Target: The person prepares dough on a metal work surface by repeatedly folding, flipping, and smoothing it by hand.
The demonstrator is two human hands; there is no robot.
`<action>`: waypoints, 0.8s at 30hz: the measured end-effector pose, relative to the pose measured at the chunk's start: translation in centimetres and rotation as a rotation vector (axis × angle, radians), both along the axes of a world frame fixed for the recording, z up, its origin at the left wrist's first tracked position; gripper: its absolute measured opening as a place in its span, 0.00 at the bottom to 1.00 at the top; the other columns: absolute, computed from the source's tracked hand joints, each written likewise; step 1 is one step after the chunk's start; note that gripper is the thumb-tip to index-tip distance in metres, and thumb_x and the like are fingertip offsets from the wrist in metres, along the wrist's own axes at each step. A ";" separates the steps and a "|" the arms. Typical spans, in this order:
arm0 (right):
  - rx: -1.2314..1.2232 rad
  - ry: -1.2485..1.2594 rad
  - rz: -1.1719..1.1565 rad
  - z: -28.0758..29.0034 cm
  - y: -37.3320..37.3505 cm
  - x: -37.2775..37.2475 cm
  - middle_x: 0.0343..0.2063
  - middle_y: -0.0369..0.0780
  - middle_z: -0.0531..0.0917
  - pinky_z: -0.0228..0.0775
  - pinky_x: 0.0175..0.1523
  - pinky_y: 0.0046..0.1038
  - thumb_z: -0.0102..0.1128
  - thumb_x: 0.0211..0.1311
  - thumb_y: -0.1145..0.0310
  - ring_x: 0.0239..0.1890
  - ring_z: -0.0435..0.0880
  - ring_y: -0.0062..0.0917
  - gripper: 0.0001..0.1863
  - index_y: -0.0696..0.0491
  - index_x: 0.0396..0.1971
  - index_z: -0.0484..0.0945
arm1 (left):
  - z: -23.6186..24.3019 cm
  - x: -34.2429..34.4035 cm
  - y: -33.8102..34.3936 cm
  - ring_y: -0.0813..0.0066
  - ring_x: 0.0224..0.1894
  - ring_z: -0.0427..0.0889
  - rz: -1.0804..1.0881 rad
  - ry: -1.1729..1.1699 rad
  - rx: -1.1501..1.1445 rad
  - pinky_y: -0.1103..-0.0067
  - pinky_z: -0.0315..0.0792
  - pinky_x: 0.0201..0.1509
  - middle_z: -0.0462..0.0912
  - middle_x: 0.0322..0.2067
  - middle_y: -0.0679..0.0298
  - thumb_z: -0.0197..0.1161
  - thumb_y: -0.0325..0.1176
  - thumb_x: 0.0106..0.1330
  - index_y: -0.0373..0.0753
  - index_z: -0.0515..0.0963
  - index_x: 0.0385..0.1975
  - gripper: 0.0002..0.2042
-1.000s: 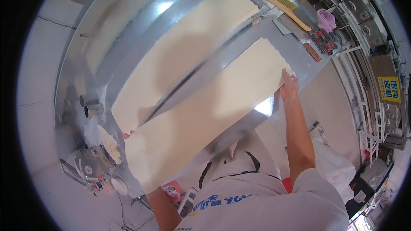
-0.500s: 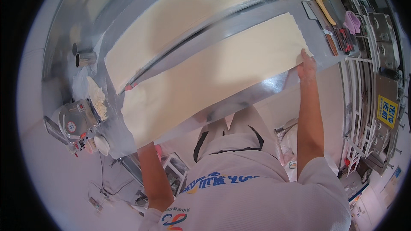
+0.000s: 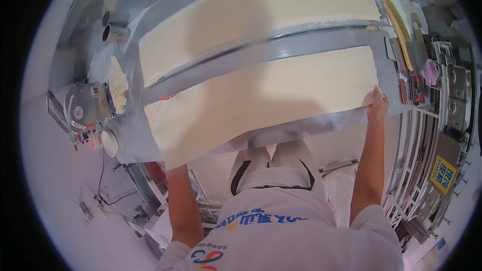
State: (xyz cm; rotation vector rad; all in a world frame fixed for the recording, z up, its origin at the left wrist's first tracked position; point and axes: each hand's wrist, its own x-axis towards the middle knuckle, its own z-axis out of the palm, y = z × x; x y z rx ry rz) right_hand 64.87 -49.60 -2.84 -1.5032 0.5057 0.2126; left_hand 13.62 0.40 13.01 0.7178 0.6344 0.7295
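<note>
A long, pale dough sheet (image 3: 271, 90) lies across the near part of the metal table, its left end hanging toward me over my left forearm. My left hand (image 3: 168, 97) is mostly hidden beneath that end; only reddish fingertips show at the sheet's far edge. At the sheet's right end, my right hand (image 3: 378, 105) pinches the near corner between thumb and fingers. Farther off, a second long dough piece (image 3: 231, 15) lies roughly parallel, with a floury near edge and a strip of bare metal between the two.
A grey machine (image 3: 85, 108), dough scraps (image 3: 118, 85) and a metal cup (image 3: 116, 33) stand at left. A wooden-handled brush (image 3: 399, 35), a knife (image 3: 403, 89) and a pink cloth (image 3: 430, 72) are at right. White racks (image 3: 406, 165) stand beside the table's right end.
The view has turned, so the table sits lower at right and higher at left. The sheet's left end has drawn slightly away from the far dough. Both hands keep their places on it.
</note>
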 end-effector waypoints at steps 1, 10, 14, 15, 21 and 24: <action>-0.014 -0.002 0.006 0.0 0.0 0.0 0.47 0.43 0.88 0.87 0.54 0.37 0.75 0.71 0.72 0.48 0.90 0.32 0.17 0.62 0.53 0.80 | -0.3 -0.4 0.1 0.64 0.80 0.66 -0.002 -0.021 -0.022 0.65 0.58 0.85 0.67 0.79 0.60 0.46 0.42 0.89 0.41 0.59 0.83 0.27; -0.752 -0.192 0.293 2.4 0.2 0.5 0.40 0.43 0.91 0.81 0.49 0.33 0.74 0.70 0.55 0.42 0.89 0.29 0.22 0.62 0.46 0.87 | -1.1 -0.1 1.6 0.65 0.77 0.70 0.049 0.048 0.048 0.65 0.63 0.82 0.71 0.76 0.60 0.48 0.41 0.88 0.39 0.62 0.80 0.26; -0.975 -0.375 0.483 3.0 -0.4 -0.1 0.40 0.46 0.91 0.80 0.53 0.37 0.72 0.73 0.57 0.43 0.89 0.34 0.19 0.59 0.48 0.88 | -0.5 -1.6 2.7 0.65 0.76 0.71 0.108 0.022 0.042 0.66 0.64 0.81 0.72 0.75 0.59 0.48 0.41 0.88 0.39 0.63 0.80 0.25; -0.999 -0.416 0.491 2.6 -2.1 0.3 0.42 0.46 0.91 0.81 0.54 0.37 0.70 0.74 0.59 0.44 0.89 0.35 0.17 0.59 0.48 0.87 | -0.6 -1.7 3.2 0.65 0.76 0.71 0.114 -0.002 0.031 0.66 0.64 0.81 0.72 0.75 0.59 0.48 0.41 0.88 0.38 0.63 0.79 0.25; -0.855 -0.649 0.556 9.2 11.4 -6.0 0.51 0.46 0.89 0.79 0.62 0.35 0.60 0.82 0.64 0.54 0.88 0.34 0.16 0.60 0.57 0.82 | -2.1 -5.2 4.4 0.66 0.74 0.73 0.213 -0.088 -0.027 0.66 0.66 0.79 0.74 0.73 0.59 0.49 0.40 0.88 0.38 0.65 0.78 0.24; -0.431 -0.735 1.117 16.2 29.0 -16.4 0.52 0.46 0.88 0.74 0.67 0.35 0.60 0.81 0.59 0.58 0.86 0.35 0.18 0.59 0.56 0.84 | -4.1 -6.4 3.8 0.66 0.74 0.74 0.240 -0.155 -0.098 0.66 0.67 0.79 0.74 0.73 0.59 0.50 0.40 0.88 0.37 0.65 0.78 0.24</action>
